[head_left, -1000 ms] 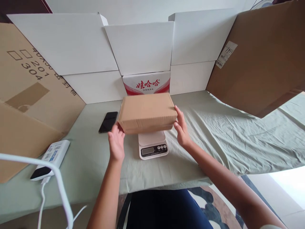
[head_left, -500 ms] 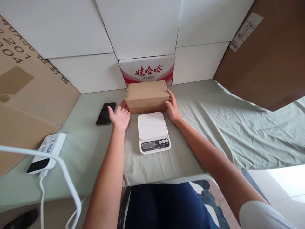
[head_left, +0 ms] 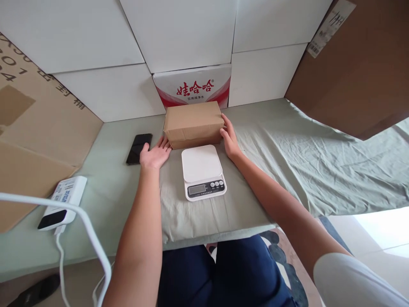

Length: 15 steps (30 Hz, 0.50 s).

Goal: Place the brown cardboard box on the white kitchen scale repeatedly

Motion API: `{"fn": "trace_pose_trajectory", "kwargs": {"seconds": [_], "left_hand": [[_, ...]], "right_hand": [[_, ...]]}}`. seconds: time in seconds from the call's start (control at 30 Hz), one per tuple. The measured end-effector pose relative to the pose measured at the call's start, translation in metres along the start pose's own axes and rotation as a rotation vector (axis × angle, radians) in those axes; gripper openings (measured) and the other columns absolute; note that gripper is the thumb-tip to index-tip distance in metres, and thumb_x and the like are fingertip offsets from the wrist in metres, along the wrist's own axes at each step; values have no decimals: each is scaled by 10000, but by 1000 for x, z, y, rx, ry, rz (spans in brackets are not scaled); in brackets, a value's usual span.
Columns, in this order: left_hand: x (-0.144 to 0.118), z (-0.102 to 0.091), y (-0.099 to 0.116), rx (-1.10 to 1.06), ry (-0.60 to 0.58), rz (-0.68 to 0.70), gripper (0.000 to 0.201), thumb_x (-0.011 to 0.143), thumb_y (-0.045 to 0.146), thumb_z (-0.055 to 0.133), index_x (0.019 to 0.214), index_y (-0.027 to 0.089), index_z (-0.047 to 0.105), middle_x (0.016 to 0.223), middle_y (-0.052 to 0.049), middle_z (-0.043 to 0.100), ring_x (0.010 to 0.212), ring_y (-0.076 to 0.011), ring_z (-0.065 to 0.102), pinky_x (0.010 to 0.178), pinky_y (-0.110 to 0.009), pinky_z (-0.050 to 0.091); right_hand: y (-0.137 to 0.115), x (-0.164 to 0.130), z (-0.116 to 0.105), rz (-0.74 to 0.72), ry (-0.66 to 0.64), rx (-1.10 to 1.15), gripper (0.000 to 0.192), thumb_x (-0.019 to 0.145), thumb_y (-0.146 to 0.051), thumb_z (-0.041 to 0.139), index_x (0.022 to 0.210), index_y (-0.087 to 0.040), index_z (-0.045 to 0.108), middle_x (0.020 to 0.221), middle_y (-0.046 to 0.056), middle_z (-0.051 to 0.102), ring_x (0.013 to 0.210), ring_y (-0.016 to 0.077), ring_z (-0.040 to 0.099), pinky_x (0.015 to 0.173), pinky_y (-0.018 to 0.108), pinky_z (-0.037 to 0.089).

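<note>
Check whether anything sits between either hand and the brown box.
Nothing visible does. The right hand lies flat against the box at its right end. The left hand rests open on the cloth at its left front corner. The scale sits nearer, between the wrists.

- Brown cardboard box (head_left: 193, 123): closed, plain, rectangular; lying flat, long side running left to right; resting on the cloth-covered worktop (head_left: 287, 157), far side of centre; standing right in front of a red-and-white printed carton (head_left: 192, 86), seemingly against it; top face smooth, a faint seam along the front face; touched at its lower left corner and at its right end.
- White kitchen scale (head_left: 202, 172): just in front of the box, a narrow gap between; platform bare; dark display and three round buttons along the near edge; sitting square on the cloth.
</note>
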<state>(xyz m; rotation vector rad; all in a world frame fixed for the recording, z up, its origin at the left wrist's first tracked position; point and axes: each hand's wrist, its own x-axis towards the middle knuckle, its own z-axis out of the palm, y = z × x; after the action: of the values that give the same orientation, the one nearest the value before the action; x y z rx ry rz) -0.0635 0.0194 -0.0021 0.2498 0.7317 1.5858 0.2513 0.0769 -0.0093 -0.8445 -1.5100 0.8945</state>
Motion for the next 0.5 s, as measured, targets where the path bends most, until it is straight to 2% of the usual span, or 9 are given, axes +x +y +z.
{"fn": "trace_pose_trajectory", "kwargs": {"seconds": [0.23,0.37,0.5], "left_hand": [[0,1,3,25,1,-61,745,1090,531,41,1561,172,493,1438,-227,662,1308,-265,681,1106,-479,515],[-4,5,4,44,6,-106,763,1087,487,-14,1591,170,464,1471,-230,645,1322,-273,675,1132,-523,486],[-4,5,4,42,0,-111,780,1082,482,-28,1607,138,437,1455,-234,657,1327,-276,674,1139,-517,482]], "right_hand": [[-1,-1,-4,67,24,43,654,973,-648,506,1564,-370,472,1550,51,528,1383,273,525,1221,484,452],[-3,-2,-6,79,42,66,637,970,-624,512,1549,-361,484,1523,50,546,1378,269,517,1231,496,430],[-3,-1,-6,81,61,89,619,947,-579,550,1513,-328,525,1495,63,571,1344,263,530,1244,499,407]]}}
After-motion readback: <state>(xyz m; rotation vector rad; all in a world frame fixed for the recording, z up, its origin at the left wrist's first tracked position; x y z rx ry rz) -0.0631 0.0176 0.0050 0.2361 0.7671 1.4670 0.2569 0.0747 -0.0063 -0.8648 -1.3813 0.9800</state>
